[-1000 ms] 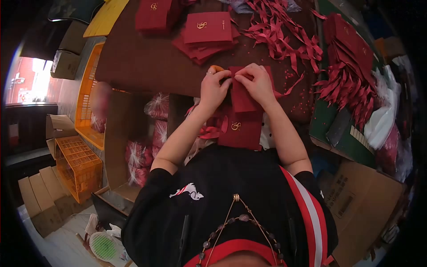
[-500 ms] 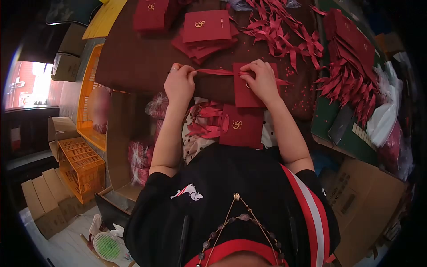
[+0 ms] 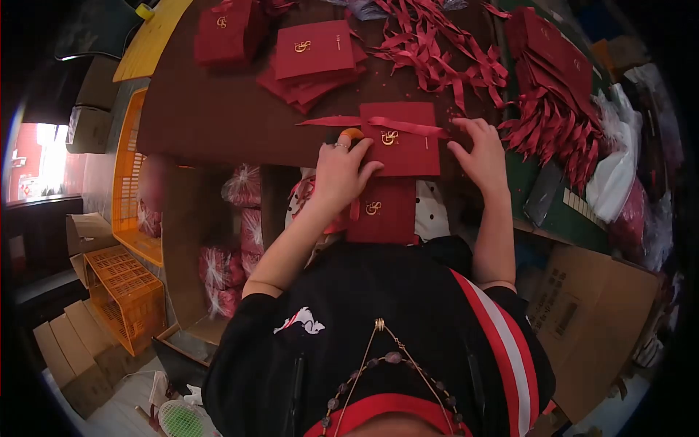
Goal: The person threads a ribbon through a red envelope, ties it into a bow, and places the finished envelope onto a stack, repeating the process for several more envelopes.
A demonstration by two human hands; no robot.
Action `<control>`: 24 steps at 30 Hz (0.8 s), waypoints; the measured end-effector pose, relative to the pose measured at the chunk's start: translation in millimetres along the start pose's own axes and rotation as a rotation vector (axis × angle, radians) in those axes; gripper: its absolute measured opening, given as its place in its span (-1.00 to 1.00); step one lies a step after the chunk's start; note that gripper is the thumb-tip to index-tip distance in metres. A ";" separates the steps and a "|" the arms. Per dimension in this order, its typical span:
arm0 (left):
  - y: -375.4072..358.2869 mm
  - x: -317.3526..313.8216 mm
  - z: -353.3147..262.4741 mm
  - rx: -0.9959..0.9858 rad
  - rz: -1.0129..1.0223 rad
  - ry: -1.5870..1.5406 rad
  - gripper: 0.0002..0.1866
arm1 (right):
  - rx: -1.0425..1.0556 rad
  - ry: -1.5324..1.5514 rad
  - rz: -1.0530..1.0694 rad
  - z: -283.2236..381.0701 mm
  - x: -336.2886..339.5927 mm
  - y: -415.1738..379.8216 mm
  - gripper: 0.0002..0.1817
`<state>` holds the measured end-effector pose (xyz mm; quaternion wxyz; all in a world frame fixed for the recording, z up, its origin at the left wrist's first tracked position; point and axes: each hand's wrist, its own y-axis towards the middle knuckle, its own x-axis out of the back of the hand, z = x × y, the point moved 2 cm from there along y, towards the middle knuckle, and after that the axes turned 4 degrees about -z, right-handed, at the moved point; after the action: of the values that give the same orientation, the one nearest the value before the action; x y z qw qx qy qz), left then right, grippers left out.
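A red pouch point(image 3: 408, 156) with a gold logo lies at the table's near edge, with a red ribbon point(image 3: 408, 127) across its upper part and out past both sides. My left hand point(image 3: 342, 169) is at the pouch's left edge, thumb and fingers apart, with an orange cover on one finger and a ring. Just right of the pouch, beside the ribbon's right end, my right hand point(image 3: 480, 156) has its fingers spread and holds nothing. Another red pouch point(image 3: 382, 211) lies below, on my lap.
Stacked red pouches point(image 3: 313, 51) and a second pile point(image 3: 224, 33) stand farther back. Loose red ribbons point(image 3: 437, 51) lie at the back right. Ribboned pouches point(image 3: 553, 65) hang over the green surface point(image 3: 557, 211). An open carton point(image 3: 204, 255) stands at the left.
Both hands have let go of the ribbon. My left hand has come down and right to the pouch; my right hand has moved off it to the right. The pouch now shows its logo.
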<state>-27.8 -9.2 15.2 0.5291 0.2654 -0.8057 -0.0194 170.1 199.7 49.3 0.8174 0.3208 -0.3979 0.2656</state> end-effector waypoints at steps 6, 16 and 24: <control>14.9 1.4 11.3 0.039 -0.046 0.086 -0.49 | -0.188 0.160 -0.039 -19.1 -7.0 -8.2 -0.82; 1.6 -8.0 0.1 0.273 -0.148 0.038 -0.55 | -0.420 1.776 -0.224 21.8 -33.5 20.6 -0.88; -1.6 -17.7 -1.4 0.296 -0.207 -0.059 -0.64 | 0.338 0.408 -0.090 92.6 -53.5 14.0 -0.79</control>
<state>-20.7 -2.2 0.3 0.4555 0.4214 -0.7833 0.0372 87.0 131.2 54.0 0.8265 0.4100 -0.1604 0.3507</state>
